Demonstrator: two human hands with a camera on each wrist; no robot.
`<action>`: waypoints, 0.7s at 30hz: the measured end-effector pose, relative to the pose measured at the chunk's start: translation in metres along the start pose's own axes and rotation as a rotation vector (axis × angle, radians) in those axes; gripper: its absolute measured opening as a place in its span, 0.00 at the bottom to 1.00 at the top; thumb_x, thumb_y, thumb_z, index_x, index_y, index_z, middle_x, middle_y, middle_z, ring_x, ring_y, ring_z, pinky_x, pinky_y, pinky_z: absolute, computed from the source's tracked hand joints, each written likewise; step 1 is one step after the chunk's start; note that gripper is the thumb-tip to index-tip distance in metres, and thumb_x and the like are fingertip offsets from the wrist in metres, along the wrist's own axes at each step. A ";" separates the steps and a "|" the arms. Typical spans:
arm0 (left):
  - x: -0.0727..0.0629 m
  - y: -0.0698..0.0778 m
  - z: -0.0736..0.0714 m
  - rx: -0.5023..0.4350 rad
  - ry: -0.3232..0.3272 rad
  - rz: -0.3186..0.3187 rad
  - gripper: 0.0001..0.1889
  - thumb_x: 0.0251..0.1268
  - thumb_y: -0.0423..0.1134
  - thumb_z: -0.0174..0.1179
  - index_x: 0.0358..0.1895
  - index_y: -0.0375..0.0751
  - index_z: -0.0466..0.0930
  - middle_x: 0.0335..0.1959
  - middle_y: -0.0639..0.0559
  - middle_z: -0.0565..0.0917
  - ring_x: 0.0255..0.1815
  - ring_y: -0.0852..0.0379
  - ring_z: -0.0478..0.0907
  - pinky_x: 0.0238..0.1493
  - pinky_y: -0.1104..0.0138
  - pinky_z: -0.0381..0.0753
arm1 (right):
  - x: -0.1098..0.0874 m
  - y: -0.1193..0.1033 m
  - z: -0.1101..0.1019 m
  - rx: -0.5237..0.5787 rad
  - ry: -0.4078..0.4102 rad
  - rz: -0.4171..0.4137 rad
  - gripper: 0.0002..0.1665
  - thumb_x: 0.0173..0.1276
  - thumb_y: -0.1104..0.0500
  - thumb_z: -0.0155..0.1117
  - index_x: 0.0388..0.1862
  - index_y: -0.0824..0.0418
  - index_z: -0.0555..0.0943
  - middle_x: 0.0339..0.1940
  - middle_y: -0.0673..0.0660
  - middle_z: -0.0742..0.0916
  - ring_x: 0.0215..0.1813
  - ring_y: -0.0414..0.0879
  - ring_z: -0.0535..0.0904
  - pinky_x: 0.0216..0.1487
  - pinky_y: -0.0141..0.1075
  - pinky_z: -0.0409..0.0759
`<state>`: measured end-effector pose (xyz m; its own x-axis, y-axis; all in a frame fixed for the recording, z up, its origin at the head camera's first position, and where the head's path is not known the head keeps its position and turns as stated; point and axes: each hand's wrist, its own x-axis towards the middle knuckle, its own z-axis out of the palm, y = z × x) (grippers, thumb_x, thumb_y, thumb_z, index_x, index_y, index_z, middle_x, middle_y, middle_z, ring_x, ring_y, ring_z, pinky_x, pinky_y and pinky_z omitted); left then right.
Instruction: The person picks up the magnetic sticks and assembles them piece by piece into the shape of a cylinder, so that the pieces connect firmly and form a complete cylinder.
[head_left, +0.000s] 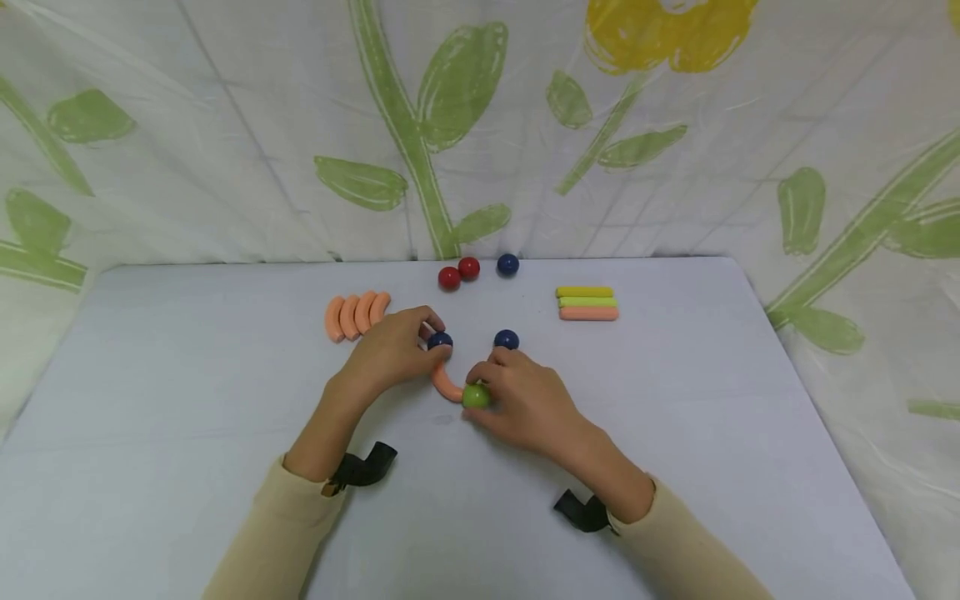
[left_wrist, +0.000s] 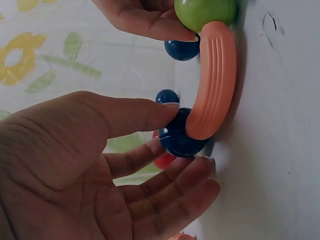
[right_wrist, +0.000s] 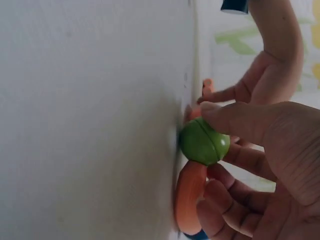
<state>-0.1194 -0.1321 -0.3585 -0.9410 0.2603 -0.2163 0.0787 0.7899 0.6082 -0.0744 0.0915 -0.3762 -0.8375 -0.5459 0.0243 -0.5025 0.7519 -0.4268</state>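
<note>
My left hand [head_left: 386, 352] pinches a dark blue ball [head_left: 440, 342] between thumb and fingers. From that ball a curved, ridged orange stick [left_wrist: 217, 80] runs to a green ball [head_left: 476, 396]. The thumb and fingers of my right hand [head_left: 531, 402] grip the green ball close over the table. A second curved orange stick [right_wrist: 190, 197] leads from the green ball to another dark blue ball [head_left: 506, 340], partly hidden behind the right fingers in the head view. Together the pieces form a U shape.
Several curved orange sticks [head_left: 349, 318] lie side by side left of my left hand. Two red balls [head_left: 449, 278] and a dark blue ball [head_left: 507, 265] sit at the table's back edge. Yellow, lime and orange straight sticks [head_left: 588, 313] lie at the back right. A flower-painted sheet [head_left: 262, 125] hangs behind.
</note>
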 end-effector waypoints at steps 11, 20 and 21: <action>-0.004 0.002 -0.002 0.039 0.010 -0.030 0.18 0.70 0.48 0.67 0.54 0.40 0.84 0.41 0.46 0.87 0.37 0.54 0.82 0.37 0.65 0.77 | 0.003 0.017 -0.012 0.021 0.002 0.076 0.18 0.63 0.53 0.81 0.51 0.52 0.90 0.50 0.54 0.84 0.46 0.45 0.80 0.40 0.39 0.82; -0.004 0.004 -0.005 0.030 -0.007 -0.041 0.16 0.71 0.48 0.66 0.53 0.40 0.85 0.31 0.51 0.84 0.28 0.58 0.76 0.31 0.67 0.71 | 0.002 0.024 -0.012 0.058 0.067 0.153 0.31 0.56 0.40 0.85 0.52 0.56 0.87 0.54 0.57 0.82 0.41 0.48 0.82 0.42 0.41 0.82; -0.004 0.004 -0.005 0.030 -0.011 -0.039 0.16 0.72 0.48 0.66 0.53 0.40 0.85 0.31 0.51 0.84 0.28 0.58 0.76 0.31 0.68 0.71 | 0.003 0.024 -0.012 0.058 0.065 0.158 0.32 0.56 0.40 0.85 0.52 0.56 0.87 0.56 0.59 0.82 0.42 0.49 0.82 0.43 0.41 0.83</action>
<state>-0.1169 -0.1330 -0.3514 -0.9400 0.2344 -0.2479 0.0514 0.8157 0.5762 -0.0913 0.1127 -0.3758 -0.9180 -0.3965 0.0105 -0.3522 0.8029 -0.4810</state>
